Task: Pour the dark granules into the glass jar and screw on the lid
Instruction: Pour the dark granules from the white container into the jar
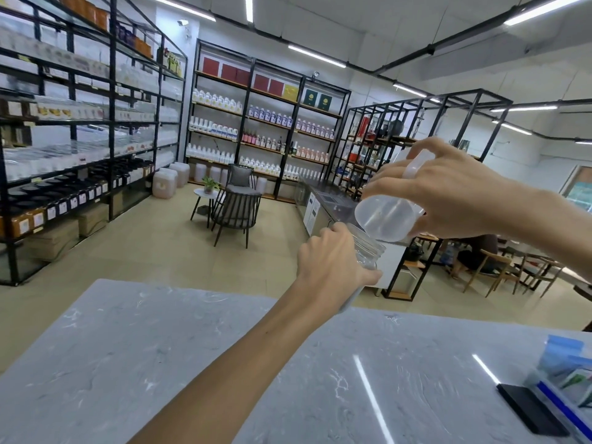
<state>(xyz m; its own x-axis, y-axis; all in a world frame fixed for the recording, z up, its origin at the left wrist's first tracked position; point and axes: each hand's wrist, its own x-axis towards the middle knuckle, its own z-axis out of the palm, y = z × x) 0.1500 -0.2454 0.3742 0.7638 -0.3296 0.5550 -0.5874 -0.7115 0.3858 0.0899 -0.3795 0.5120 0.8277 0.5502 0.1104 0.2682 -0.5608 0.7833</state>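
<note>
Bright ceiling strip lights [315,55] glare on the marble counter [134,341]; wide-angle edges bend; slightly soft.

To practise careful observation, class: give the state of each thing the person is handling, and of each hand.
Jar: lid off, raised, tilted.
Cup: tipped at the jar's mouth, looks nearly empty.
Left hand: grips the jar.
Right hand: grips the cup.

The left grip [333,264] hides most of the jar [370,246]; the right grip [455,193] covers part of the cup [387,219]. The box [559,406] runs off the right edge.
</note>
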